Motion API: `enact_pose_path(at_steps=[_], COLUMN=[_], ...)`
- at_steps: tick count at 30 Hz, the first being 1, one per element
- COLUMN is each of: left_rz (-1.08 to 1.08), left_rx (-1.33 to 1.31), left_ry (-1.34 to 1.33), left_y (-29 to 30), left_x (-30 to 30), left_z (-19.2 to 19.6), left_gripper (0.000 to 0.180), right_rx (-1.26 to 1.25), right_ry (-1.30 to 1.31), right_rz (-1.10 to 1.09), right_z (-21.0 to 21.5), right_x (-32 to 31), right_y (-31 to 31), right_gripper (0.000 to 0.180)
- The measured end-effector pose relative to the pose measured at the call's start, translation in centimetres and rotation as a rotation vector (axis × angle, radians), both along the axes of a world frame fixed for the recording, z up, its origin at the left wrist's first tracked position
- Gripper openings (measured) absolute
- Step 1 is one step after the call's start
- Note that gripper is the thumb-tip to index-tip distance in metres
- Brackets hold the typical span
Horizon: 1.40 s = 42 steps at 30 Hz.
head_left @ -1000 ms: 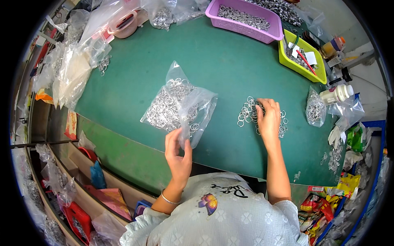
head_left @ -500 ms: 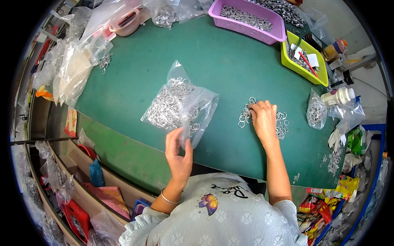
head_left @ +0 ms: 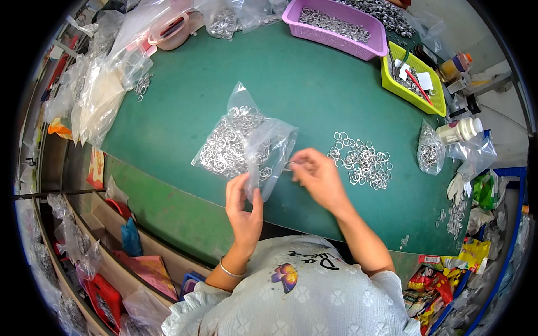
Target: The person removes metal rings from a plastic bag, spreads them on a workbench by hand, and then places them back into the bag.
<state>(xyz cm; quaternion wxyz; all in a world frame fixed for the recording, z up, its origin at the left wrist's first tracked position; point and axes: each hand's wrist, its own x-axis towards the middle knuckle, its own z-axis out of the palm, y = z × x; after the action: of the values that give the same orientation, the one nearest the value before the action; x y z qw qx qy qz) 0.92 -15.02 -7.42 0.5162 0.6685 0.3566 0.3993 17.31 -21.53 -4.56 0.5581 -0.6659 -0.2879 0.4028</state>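
Observation:
A clear plastic bag (head_left: 285, 140) lies on the green table, filled with many silvery metal rings (head_left: 227, 143). Its near edge is pinched between the thumb and fingers of my left hand (head_left: 244, 204), which holds the mouth up. Beside the bag, to its right, my right hand (head_left: 318, 175) is closed in a pinch on a metal ring (head_left: 291, 162) that sticks out past the fingertips toward the opening. Farther right, a loose pile of metal rings (head_left: 367, 162) is spread on the table.
Along the far right stand a purple basket (head_left: 336, 46) of metal parts and a yellow-green basket (head_left: 412, 99) with tools. A small filled bag (head_left: 431, 148) and a white bottle (head_left: 460, 130) sit at the right edge. Plastic bags (head_left: 98, 103) heap at the left.
My right hand has come left from the ring pile to beside the bag, now carrying a ring. The pile is uncovered. My left hand stays at the bag.

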Motion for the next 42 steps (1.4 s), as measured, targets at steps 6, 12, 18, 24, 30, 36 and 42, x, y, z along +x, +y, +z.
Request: enact_pose_path(at_steps=[6,12,18,24,30,36,42], left_rz=[-0.022,0.0,0.019,0.005,0.026,0.021,0.025], left_rx=[-0.028,-0.013,-0.01,-0.015,-0.018,0.011,0.018], left_ry=[0.011,-0.016,-0.021,-0.013,-0.015,-0.007,-0.017], left_y=[-0.1,0.0,-0.1,0.0,-0.2,-0.1,-0.1], left_x=[-0.6,-0.1,-0.2,-0.2,-0.2,-0.1,0.0], left_z=[0.3,0.3,0.1,0.0,-0.1,0.2,0.2], left_gripper=[0.032,0.033,0.033,0.034,0.034,0.034,0.034], right_rx=[-0.164,-0.387,-0.216,-0.387,-0.293,-0.392,-0.182], right_ry=[-0.666,-1.175,-0.738,-1.143,-1.16,-1.117,-0.726], right_rz=[-0.223,-0.291,-0.401,-0.305,-0.298,-0.23,-0.175], right_z=[-0.8,-4.7,-4.3,-4.0,-3.7,-3.1,-3.2], right_x=[4.4,8.3,9.2,9.8,9.4,9.0,8.8], right_y=[-0.8,-1.6,-2.8,-3.2,-3.0,-2.8,-0.5], right_gripper=[0.018,0.012,0.01,0.013,0.014,0.018,0.018])
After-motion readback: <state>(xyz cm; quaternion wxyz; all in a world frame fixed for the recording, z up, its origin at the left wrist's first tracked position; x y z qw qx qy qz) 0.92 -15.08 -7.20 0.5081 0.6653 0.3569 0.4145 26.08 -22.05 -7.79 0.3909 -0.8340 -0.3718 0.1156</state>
